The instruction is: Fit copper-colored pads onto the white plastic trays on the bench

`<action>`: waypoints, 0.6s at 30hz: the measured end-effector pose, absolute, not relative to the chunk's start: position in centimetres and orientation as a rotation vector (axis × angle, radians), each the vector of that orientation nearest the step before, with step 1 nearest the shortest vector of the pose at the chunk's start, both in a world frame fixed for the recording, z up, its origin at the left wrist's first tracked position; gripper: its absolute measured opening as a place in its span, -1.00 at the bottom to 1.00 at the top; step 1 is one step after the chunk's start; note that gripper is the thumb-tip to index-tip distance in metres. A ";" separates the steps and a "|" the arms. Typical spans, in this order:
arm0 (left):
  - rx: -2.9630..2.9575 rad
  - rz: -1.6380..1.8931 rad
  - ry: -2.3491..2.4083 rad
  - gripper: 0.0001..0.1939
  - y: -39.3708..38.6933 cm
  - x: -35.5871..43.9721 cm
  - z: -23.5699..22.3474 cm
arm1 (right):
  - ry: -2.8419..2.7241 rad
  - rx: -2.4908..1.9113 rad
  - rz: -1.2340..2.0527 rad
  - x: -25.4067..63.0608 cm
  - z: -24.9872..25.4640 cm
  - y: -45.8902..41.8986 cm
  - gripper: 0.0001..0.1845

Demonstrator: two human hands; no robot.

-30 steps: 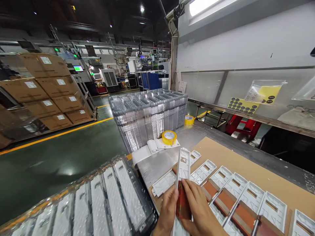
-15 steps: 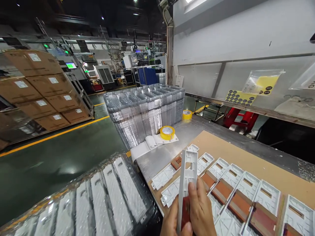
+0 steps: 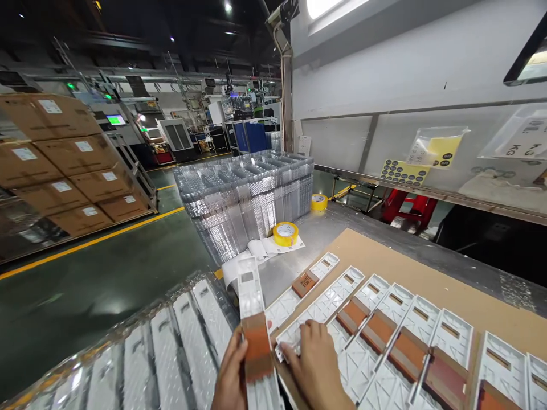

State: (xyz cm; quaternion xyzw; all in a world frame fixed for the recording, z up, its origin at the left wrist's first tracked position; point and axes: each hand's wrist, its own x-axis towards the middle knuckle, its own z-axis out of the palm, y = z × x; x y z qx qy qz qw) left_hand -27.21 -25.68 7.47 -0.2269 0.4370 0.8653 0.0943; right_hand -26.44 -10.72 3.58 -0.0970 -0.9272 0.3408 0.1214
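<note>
Strips [image 3: 453,326] lie on cardboard [image 3: 384,255], right of the tray [image 3: 224,296].

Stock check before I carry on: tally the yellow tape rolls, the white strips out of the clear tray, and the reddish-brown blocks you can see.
Yellow tape rolls: 2
White strips, including one in the left hand: 9
Reddish-brown blocks: 7
Total: 18

This is factory workshop, packing area I think: metal bench [image 3: 337,219] w/ tape rolls [image 3: 285,234], stacked clear plastic trays [image 3: 252,193], cardboard boxes [image 3: 66,117] on a rack, machines [image 3: 174,135] w/ lights behind, and yellow lines [image 3: 128,230] on green floor [image 3: 106,285].
</note>
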 end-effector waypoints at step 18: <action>0.213 1.970 2.082 -0.25 -20.3 -36.0 7.6 | -2.347 -0.405 0.854 -21.0 8.4 -2.1 -0.63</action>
